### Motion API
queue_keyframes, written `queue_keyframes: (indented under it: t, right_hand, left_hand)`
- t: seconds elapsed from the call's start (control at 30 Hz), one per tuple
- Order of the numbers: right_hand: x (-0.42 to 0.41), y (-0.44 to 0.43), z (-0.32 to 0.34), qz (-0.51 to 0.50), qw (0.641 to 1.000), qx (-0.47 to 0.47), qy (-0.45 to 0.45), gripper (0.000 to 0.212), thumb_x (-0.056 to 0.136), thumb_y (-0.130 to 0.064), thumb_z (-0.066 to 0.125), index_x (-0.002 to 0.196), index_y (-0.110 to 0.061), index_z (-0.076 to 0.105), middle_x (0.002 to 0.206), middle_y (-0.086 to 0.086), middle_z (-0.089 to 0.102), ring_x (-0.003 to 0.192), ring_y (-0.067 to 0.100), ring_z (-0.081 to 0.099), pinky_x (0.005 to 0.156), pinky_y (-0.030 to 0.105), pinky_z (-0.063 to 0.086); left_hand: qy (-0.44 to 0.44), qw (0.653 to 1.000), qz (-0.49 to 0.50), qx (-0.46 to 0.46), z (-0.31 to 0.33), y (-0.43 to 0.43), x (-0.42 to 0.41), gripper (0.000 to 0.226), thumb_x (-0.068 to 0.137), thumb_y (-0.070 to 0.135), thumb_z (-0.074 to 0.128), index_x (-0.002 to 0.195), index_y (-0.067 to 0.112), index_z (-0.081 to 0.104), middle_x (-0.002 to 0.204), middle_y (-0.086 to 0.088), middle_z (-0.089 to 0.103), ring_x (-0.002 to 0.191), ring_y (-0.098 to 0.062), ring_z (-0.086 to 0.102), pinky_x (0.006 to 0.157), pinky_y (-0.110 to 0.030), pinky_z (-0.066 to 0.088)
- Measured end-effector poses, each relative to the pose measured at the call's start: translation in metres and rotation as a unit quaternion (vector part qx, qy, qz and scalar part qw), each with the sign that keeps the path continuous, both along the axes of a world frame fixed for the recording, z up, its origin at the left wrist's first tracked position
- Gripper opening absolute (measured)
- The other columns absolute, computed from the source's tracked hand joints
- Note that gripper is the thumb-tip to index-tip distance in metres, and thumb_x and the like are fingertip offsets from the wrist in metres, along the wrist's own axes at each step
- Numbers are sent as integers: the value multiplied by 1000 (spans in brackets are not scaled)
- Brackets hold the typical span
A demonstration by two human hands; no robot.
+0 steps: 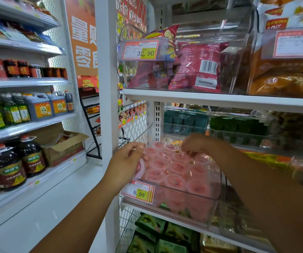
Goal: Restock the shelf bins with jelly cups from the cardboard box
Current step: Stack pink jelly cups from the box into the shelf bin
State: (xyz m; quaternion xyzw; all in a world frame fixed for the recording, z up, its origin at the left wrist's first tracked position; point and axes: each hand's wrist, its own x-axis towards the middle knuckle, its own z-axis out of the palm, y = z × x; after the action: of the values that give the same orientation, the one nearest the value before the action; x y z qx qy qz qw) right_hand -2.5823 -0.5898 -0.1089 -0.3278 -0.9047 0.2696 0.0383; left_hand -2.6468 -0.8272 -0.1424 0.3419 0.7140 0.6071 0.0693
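A clear plastic shelf bin (214, 196) on the middle shelf holds several pink jelly cups (176, 168) packed lid up. My left hand (127, 159) is at the bin's left edge and grips a pink jelly cup (140, 169) by its rim, tilted on its side. My right hand (196, 143) reaches over the back of the bin, its curled fingertips down on the rear cups; whether it holds one I cannot tell. An open cardboard box (65, 145) sits on the low shelf at the left.
A price tag reading 6.60 (138, 193) hangs on the bin's front. A white upright post (108, 106) stands left of the bin. Bins of red snack bags (196, 66) sit above, green packets (234, 125) behind, cookie packs (165, 240) below. Oil and sauce bottles (17, 161) fill the left shelves.
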Motion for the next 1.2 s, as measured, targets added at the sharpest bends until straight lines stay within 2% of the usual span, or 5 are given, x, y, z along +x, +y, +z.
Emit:
queue_keyframes:
  t: [0.13, 0.37, 0.7, 1.03, 1.2]
  right_hand:
    - [12, -9, 16, 46, 992, 68, 97, 19, 95, -14, 51, 89, -2, 63, 87, 17, 61, 85, 31, 62, 77, 38, 52]
    - [41, -45, 37, 231, 924, -284, 111, 16, 91, -3, 61, 106, -3, 67, 100, 17, 71, 88, 23, 69, 77, 30, 57]
    - [37, 23, 55, 114, 964, 229, -75, 18, 92, -15, 58, 98, -6, 73, 93, 10, 71, 76, 15, 56, 68, 25, 45]
    - [9, 24, 20, 144, 917, 281, -244, 26, 95, -21, 58, 113, -3, 66, 80, -2, 55, 87, 20, 55, 82, 32, 47]
    - [7, 27, 16, 140, 901, 294, -285, 33, 95, -22, 55, 127, -11, 60, 123, 6, 62, 109, 23, 58, 97, 37, 47]
  left_hand:
    - [-21, 999, -40, -19, 9, 2, 3, 19, 97, 28, 55, 114, 35, 61, 99, 5, 73, 81, -17, 65, 63, -19, 48]
    - [-24, 991, -131, 10, 31, 49, 22, 57, 92, 5, 49, 139, 35, 45, 136, 9, 51, 109, -5, 52, 73, -16, 38]
    - [281, 885, -202, -311, 4, 80, 9, 46, 106, 33, 26, 151, 26, 31, 160, 6, 20, 148, -11, 16, 116, -25, 13]
    - [355, 841, -208, -351, 3, 73, 16, 42, 104, 31, 35, 143, 19, 43, 156, 3, 33, 141, -12, 31, 108, -22, 26]
    - [351, 831, -244, -356, 1, 73, 20, 42, 103, 41, 36, 145, 44, 36, 161, 10, 16, 148, -5, 7, 121, -34, 7]
